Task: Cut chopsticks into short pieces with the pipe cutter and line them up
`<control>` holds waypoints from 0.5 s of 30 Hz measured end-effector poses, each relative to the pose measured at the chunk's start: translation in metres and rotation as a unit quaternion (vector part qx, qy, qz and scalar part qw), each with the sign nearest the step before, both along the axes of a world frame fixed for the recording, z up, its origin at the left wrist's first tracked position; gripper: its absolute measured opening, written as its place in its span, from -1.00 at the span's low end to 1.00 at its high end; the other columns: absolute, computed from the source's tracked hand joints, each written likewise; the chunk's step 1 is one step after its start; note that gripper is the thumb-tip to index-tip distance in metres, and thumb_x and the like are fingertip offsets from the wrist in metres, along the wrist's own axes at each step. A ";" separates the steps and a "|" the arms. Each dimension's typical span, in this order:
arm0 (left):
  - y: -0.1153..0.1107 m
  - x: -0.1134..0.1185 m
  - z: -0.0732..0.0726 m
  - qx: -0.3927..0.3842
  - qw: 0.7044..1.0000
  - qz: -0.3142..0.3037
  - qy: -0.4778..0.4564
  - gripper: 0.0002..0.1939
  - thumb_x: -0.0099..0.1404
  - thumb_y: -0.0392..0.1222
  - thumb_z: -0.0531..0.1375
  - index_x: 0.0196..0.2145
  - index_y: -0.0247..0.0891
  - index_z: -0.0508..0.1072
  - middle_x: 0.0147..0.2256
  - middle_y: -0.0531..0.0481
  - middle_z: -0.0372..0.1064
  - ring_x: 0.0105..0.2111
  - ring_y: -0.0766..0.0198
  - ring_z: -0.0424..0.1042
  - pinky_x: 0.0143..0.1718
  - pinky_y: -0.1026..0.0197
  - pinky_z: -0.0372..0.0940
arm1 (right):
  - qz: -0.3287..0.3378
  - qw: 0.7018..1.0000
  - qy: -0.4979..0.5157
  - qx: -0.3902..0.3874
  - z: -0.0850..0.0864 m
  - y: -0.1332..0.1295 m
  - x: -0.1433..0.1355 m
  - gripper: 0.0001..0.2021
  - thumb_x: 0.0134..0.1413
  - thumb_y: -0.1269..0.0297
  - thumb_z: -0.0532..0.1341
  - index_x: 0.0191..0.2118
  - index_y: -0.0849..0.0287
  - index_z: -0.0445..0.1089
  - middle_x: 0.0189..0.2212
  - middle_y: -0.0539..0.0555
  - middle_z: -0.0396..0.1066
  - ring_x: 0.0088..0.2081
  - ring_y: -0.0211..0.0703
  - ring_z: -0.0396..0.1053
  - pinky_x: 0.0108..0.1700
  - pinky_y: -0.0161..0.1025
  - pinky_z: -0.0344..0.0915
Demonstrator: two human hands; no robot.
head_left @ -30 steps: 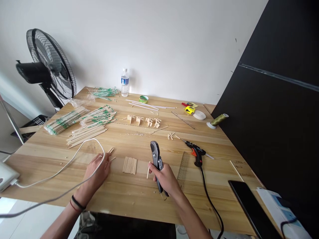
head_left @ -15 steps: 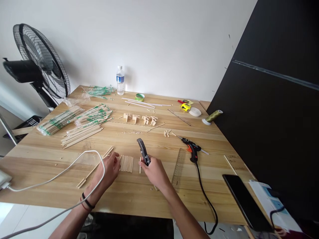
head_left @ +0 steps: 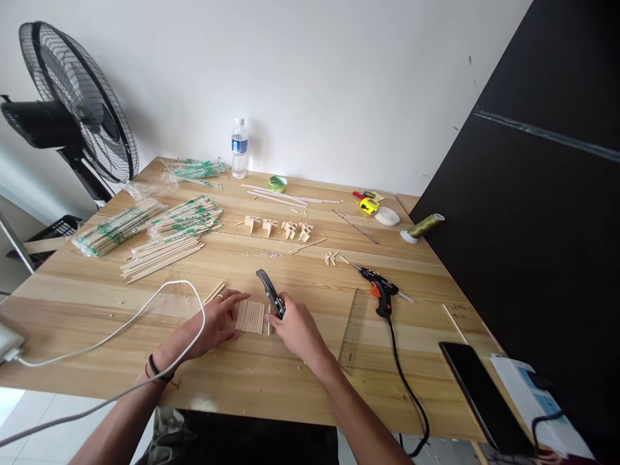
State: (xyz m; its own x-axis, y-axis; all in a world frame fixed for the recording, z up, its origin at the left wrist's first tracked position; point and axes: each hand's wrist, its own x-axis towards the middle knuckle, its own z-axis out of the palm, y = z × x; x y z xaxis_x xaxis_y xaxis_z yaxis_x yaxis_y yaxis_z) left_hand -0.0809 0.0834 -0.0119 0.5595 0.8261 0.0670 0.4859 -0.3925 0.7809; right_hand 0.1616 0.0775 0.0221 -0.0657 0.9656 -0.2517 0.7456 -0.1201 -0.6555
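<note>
A row of short wooden sticks (head_left: 250, 317) lies side by side in front of me. My left hand (head_left: 221, 321) is at its left end, fingers stretched and apart, with the index finger reaching over the row's upper left corner. In my right hand (head_left: 296, 326) is a dark hand tool that looks like cutters (head_left: 269, 289), its curved end pointing up and away. One more short stick (head_left: 268, 320) stands a little apart at the row's right side, by the right fingertips. Longer sticks (head_left: 214, 293) lie partly behind my left hand.
A white cable (head_left: 159, 296) loops across my left forearm. To the right lie a clear ruler (head_left: 353, 329), a hot glue gun (head_left: 380, 290) and a phone (head_left: 484, 394). Farther back are small stick assemblies (head_left: 278, 227), bundled sticks (head_left: 121, 226) and a water bottle (head_left: 239, 148).
My left hand has opened from curled fingers and stretched over the row's left end. My right hand has moved left with the tool, and the loose stick is now closer to the row.
</note>
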 end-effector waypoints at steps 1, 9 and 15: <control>0.001 0.001 0.001 -0.001 1.000 0.002 0.001 -0.19 0.15 -0.46 0.31 0.32 -0.10 0.25 -0.04 -0.07 0.38 -0.15 0.16 0.46 0.04 -0.02 0.41 | 0.000 1.000 0.006 0.005 0.000 0.000 0.000 -0.74 0.11 0.38 0.39 -0.06 0.11 0.48 -0.30 0.08 0.63 -0.25 -0.02 0.57 -0.24 -0.27 0.30; -0.002 0.004 0.004 0.004 1.000 0.009 0.003 -0.31 0.24 -0.41 0.28 0.29 -0.11 0.28 -0.08 -0.07 0.41 -0.20 0.17 0.48 -0.03 0.06 0.44 | -0.008 0.996 0.087 0.023 -0.004 -0.005 0.005 -0.78 0.11 0.37 0.34 -0.09 0.14 0.54 -0.32 0.11 0.64 -0.27 0.02 0.57 -0.18 -0.19 0.36; -0.004 0.005 -0.005 0.003 1.000 0.010 -0.016 -0.30 0.25 -0.40 0.27 0.31 -0.11 0.27 0.04 -0.15 0.37 -0.16 0.17 0.47 -0.01 0.06 0.44 | -0.018 0.990 0.138 0.017 -0.006 -0.009 0.010 -0.71 0.14 0.30 0.26 -0.03 0.21 0.56 -0.30 0.12 0.64 -0.25 0.02 0.57 -0.09 -0.15 0.39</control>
